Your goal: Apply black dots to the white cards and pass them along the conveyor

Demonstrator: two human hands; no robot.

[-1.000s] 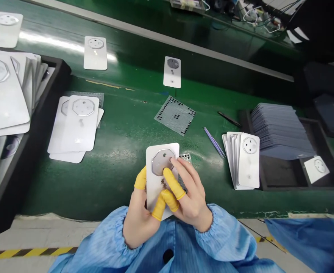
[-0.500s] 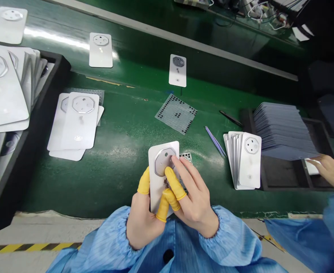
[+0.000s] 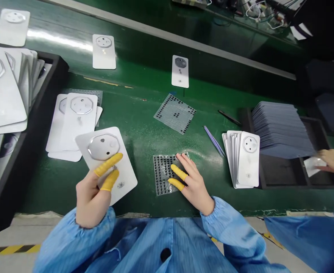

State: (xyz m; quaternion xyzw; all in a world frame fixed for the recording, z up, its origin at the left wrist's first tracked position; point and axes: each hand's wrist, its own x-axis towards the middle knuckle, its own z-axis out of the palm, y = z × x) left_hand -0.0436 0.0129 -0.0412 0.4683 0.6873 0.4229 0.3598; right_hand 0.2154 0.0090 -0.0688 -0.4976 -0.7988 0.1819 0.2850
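My left hand [image 3: 94,193], with yellow finger cots, grips a white phone back cover [image 3: 107,159] that has an octagonal silver camera plate. It holds the cover low at the left, near a small pile of like covers [image 3: 70,125]. My right hand [image 3: 189,182], also in yellow cots, rests with fingers spread on a clear sheet of small black dots [image 3: 165,172] lying on the green mat. It holds nothing.
A black tray [image 3: 46,94] of covers stands at the left. Another dotted sheet [image 3: 175,113], purple tweezers [image 3: 214,141], a fanned row of covers [image 3: 242,157] and a tray with grey sheets [image 3: 280,129] lie beyond. Single covers [image 3: 180,71] ride the belt. Another person's hand [image 3: 333,161] reaches in at right.
My left hand has carried the cover from the centre to the left. My right hand let go of it and dropped onto the dotted sheet. The other person's hand came in.
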